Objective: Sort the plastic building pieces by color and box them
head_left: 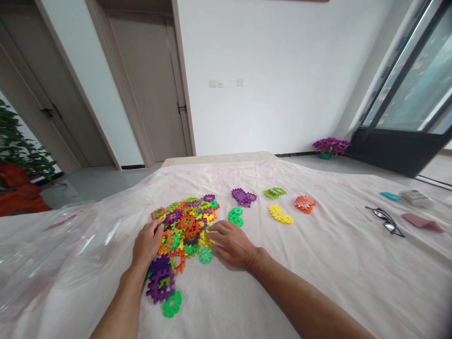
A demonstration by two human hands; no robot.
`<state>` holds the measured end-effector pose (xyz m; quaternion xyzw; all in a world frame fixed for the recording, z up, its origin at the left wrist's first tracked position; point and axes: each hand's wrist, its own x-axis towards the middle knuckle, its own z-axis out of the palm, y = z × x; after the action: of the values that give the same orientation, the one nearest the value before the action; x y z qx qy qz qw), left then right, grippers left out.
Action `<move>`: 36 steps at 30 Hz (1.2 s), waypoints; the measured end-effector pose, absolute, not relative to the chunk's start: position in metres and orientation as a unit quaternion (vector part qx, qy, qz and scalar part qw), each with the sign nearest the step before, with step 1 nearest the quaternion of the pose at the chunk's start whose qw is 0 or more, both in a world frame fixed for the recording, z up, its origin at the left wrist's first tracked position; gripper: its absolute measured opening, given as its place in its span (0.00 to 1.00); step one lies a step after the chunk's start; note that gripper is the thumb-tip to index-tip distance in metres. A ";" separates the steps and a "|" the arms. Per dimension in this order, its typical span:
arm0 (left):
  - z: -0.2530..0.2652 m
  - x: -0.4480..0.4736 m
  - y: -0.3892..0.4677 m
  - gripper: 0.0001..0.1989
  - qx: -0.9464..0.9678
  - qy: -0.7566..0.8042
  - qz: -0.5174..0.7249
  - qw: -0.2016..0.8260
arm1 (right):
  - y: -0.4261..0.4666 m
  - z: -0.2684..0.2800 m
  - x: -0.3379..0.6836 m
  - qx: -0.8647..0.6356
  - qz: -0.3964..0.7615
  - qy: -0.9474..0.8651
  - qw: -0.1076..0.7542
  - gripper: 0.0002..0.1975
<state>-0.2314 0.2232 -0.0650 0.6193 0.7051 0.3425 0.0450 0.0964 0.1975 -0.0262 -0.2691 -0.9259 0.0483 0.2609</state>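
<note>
A mixed pile of plastic interlocking pieces (187, 221) in orange, purple, green and yellow lies on the cloth between my hands. At its left edge rests my left hand (147, 242), fingers stretched against the outer pieces. My right hand (231, 242) lies palm down on the right side, its fingers apart and touching the pile's edge near some yellow pieces (207, 238). Just below those fingertips is a green round piece (205, 255). Purple square pieces (160, 285) and another green round piece (172, 304) lie nearest to me.
Beyond my right hand are sorted groups: purple (243, 197), dark green (235, 216), light green (274, 192), yellow (280, 214) and orange (305, 204). Eyeglasses (385, 221) and a pink cloth (422, 222) lie far right. Clear plastic sheeting (81, 245) covers the left side.
</note>
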 end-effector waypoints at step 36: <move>-0.069 -0.234 0.225 0.24 0.626 0.697 0.347 0.042 | 0.210 -0.028 0.115 -0.497 -0.033 -0.785 0.369 0.15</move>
<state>-0.2343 0.2247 -0.0685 0.6259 0.6973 0.3469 0.0423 0.1146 0.2096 -0.0280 -0.4970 -0.7849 -0.0326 0.3687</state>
